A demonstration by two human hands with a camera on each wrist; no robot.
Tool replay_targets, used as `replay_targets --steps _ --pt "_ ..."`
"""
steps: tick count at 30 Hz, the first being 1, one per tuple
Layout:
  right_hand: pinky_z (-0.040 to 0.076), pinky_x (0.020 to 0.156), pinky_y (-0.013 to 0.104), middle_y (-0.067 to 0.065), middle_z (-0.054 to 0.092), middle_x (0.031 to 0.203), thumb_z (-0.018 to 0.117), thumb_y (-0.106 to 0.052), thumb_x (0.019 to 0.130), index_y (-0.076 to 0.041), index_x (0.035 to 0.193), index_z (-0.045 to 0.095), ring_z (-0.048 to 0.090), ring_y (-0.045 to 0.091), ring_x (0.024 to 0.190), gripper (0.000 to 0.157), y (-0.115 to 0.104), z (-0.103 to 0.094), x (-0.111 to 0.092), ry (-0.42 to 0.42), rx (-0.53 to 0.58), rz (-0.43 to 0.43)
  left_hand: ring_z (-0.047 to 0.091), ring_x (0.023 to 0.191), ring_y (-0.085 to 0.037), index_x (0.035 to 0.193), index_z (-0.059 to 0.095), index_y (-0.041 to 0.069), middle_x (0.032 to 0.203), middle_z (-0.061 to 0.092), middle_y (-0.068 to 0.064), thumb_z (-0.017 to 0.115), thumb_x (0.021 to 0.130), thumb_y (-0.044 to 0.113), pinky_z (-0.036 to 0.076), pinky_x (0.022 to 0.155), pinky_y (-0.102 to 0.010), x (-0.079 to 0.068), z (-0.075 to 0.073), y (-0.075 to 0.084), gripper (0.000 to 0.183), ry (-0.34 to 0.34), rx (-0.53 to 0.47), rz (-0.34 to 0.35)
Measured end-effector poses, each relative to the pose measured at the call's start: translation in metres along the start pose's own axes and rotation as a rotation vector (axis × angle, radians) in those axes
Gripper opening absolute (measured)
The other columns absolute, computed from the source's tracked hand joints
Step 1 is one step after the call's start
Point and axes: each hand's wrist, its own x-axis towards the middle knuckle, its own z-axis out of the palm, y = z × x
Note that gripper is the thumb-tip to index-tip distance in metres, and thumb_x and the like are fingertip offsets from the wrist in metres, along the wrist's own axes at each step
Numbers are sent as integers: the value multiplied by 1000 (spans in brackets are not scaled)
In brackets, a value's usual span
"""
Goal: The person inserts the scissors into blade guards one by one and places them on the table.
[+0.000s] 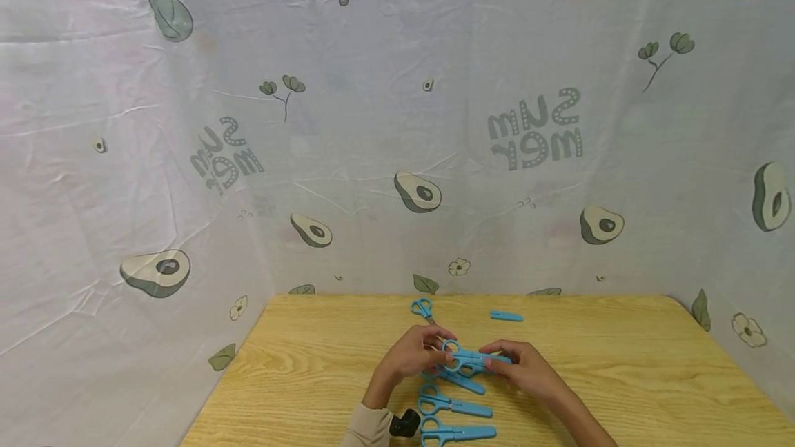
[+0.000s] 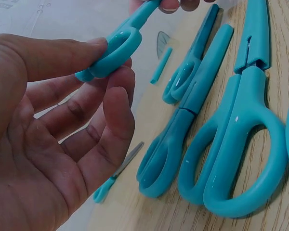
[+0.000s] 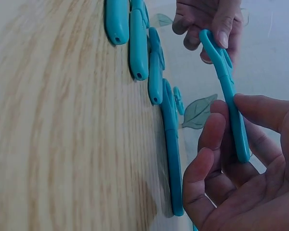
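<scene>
Both hands hold one pair of light-blue scissors [image 3: 237,130], raised above the table with a matching blue cover over its blades. My left hand [image 1: 413,352] pinches the finger loops between thumb and fingers. At the covered end, my right hand [image 1: 528,365] grips the cover with thumb and fingertips. Below them, several more covered scissors [image 2: 250,144] lie in a column, loops toward the left. Beyond the left hand lies an uncovered pair of scissors [image 2: 104,190] with its metal blades showing. A loose blue cover [image 1: 506,316] rests near the table's back edge.
The wooden table [image 1: 621,364] reaches back to a pale curtain [image 1: 360,136] printed with avocados and leaves. A black device [image 1: 405,423] is on the left wrist, next to the lower scissors in the column.
</scene>
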Motion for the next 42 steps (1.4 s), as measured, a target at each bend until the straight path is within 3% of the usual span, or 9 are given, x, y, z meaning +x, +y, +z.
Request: replay_targets --steps 4,9,16,19,27,34,42 --pt "50 58 28 17 78 103 69 -20 107 8 133 69 61 13 72 38 2 -2 -4 -4 4 -2 75 82 -37 133 72 1 96 74 -4 75 101 11 67 71 -46 0 1 0 33 -12 -3 7" --pt "50 58 27 12 76 97 67 -17 107 10 133 68 59 12 70 37 4 -7 -10 -13 22 -1 73 79 -23 132 73 3 96 72 -4 76 101 10 67 74 -46 -1 3 2 32 -25 -22 -1" --pt "50 57 27 23 78 107 63 -11 109 16 133 64 59 8 69 36 10 -13 -16 -38 28 -28 75 77 -29 127 75 8 95 75 -7 75 100 8 67 73 -45 -1 5 1 27 -54 -43 17" --pt "48 56 26 18 77 102 63 -12 109 15 134 64 54 8 64 36 11 -14 -18 -44 41 -15 74 75 -28 127 75 8 95 75 -7 75 100 7 66 72 -44 -1 5 0 27 -57 -49 16" --pt "49 57 27 9 77 99 63 -14 110 14 133 64 55 8 65 37 10 -14 -19 -57 69 -6 71 71 -13 129 74 5 95 76 -3 75 101 9 66 70 -34 -1 3 -4 28 -73 -57 17" --pt "49 57 26 2 75 96 62 -16 110 14 133 65 57 9 69 37 10 -13 -19 -94 101 2 73 73 -15 126 75 4 94 76 -4 76 99 7 66 70 -33 -6 2 -7 27 -66 -52 15" --pt "45 58 24 -1 75 97 61 -15 110 15 133 64 52 6 67 38 12 -11 -23 -125 128 18 74 74 -17 129 72 -1 93 72 -1 73 100 2 67 71 -34 -13 1 -10 29 -103 -93 -10"
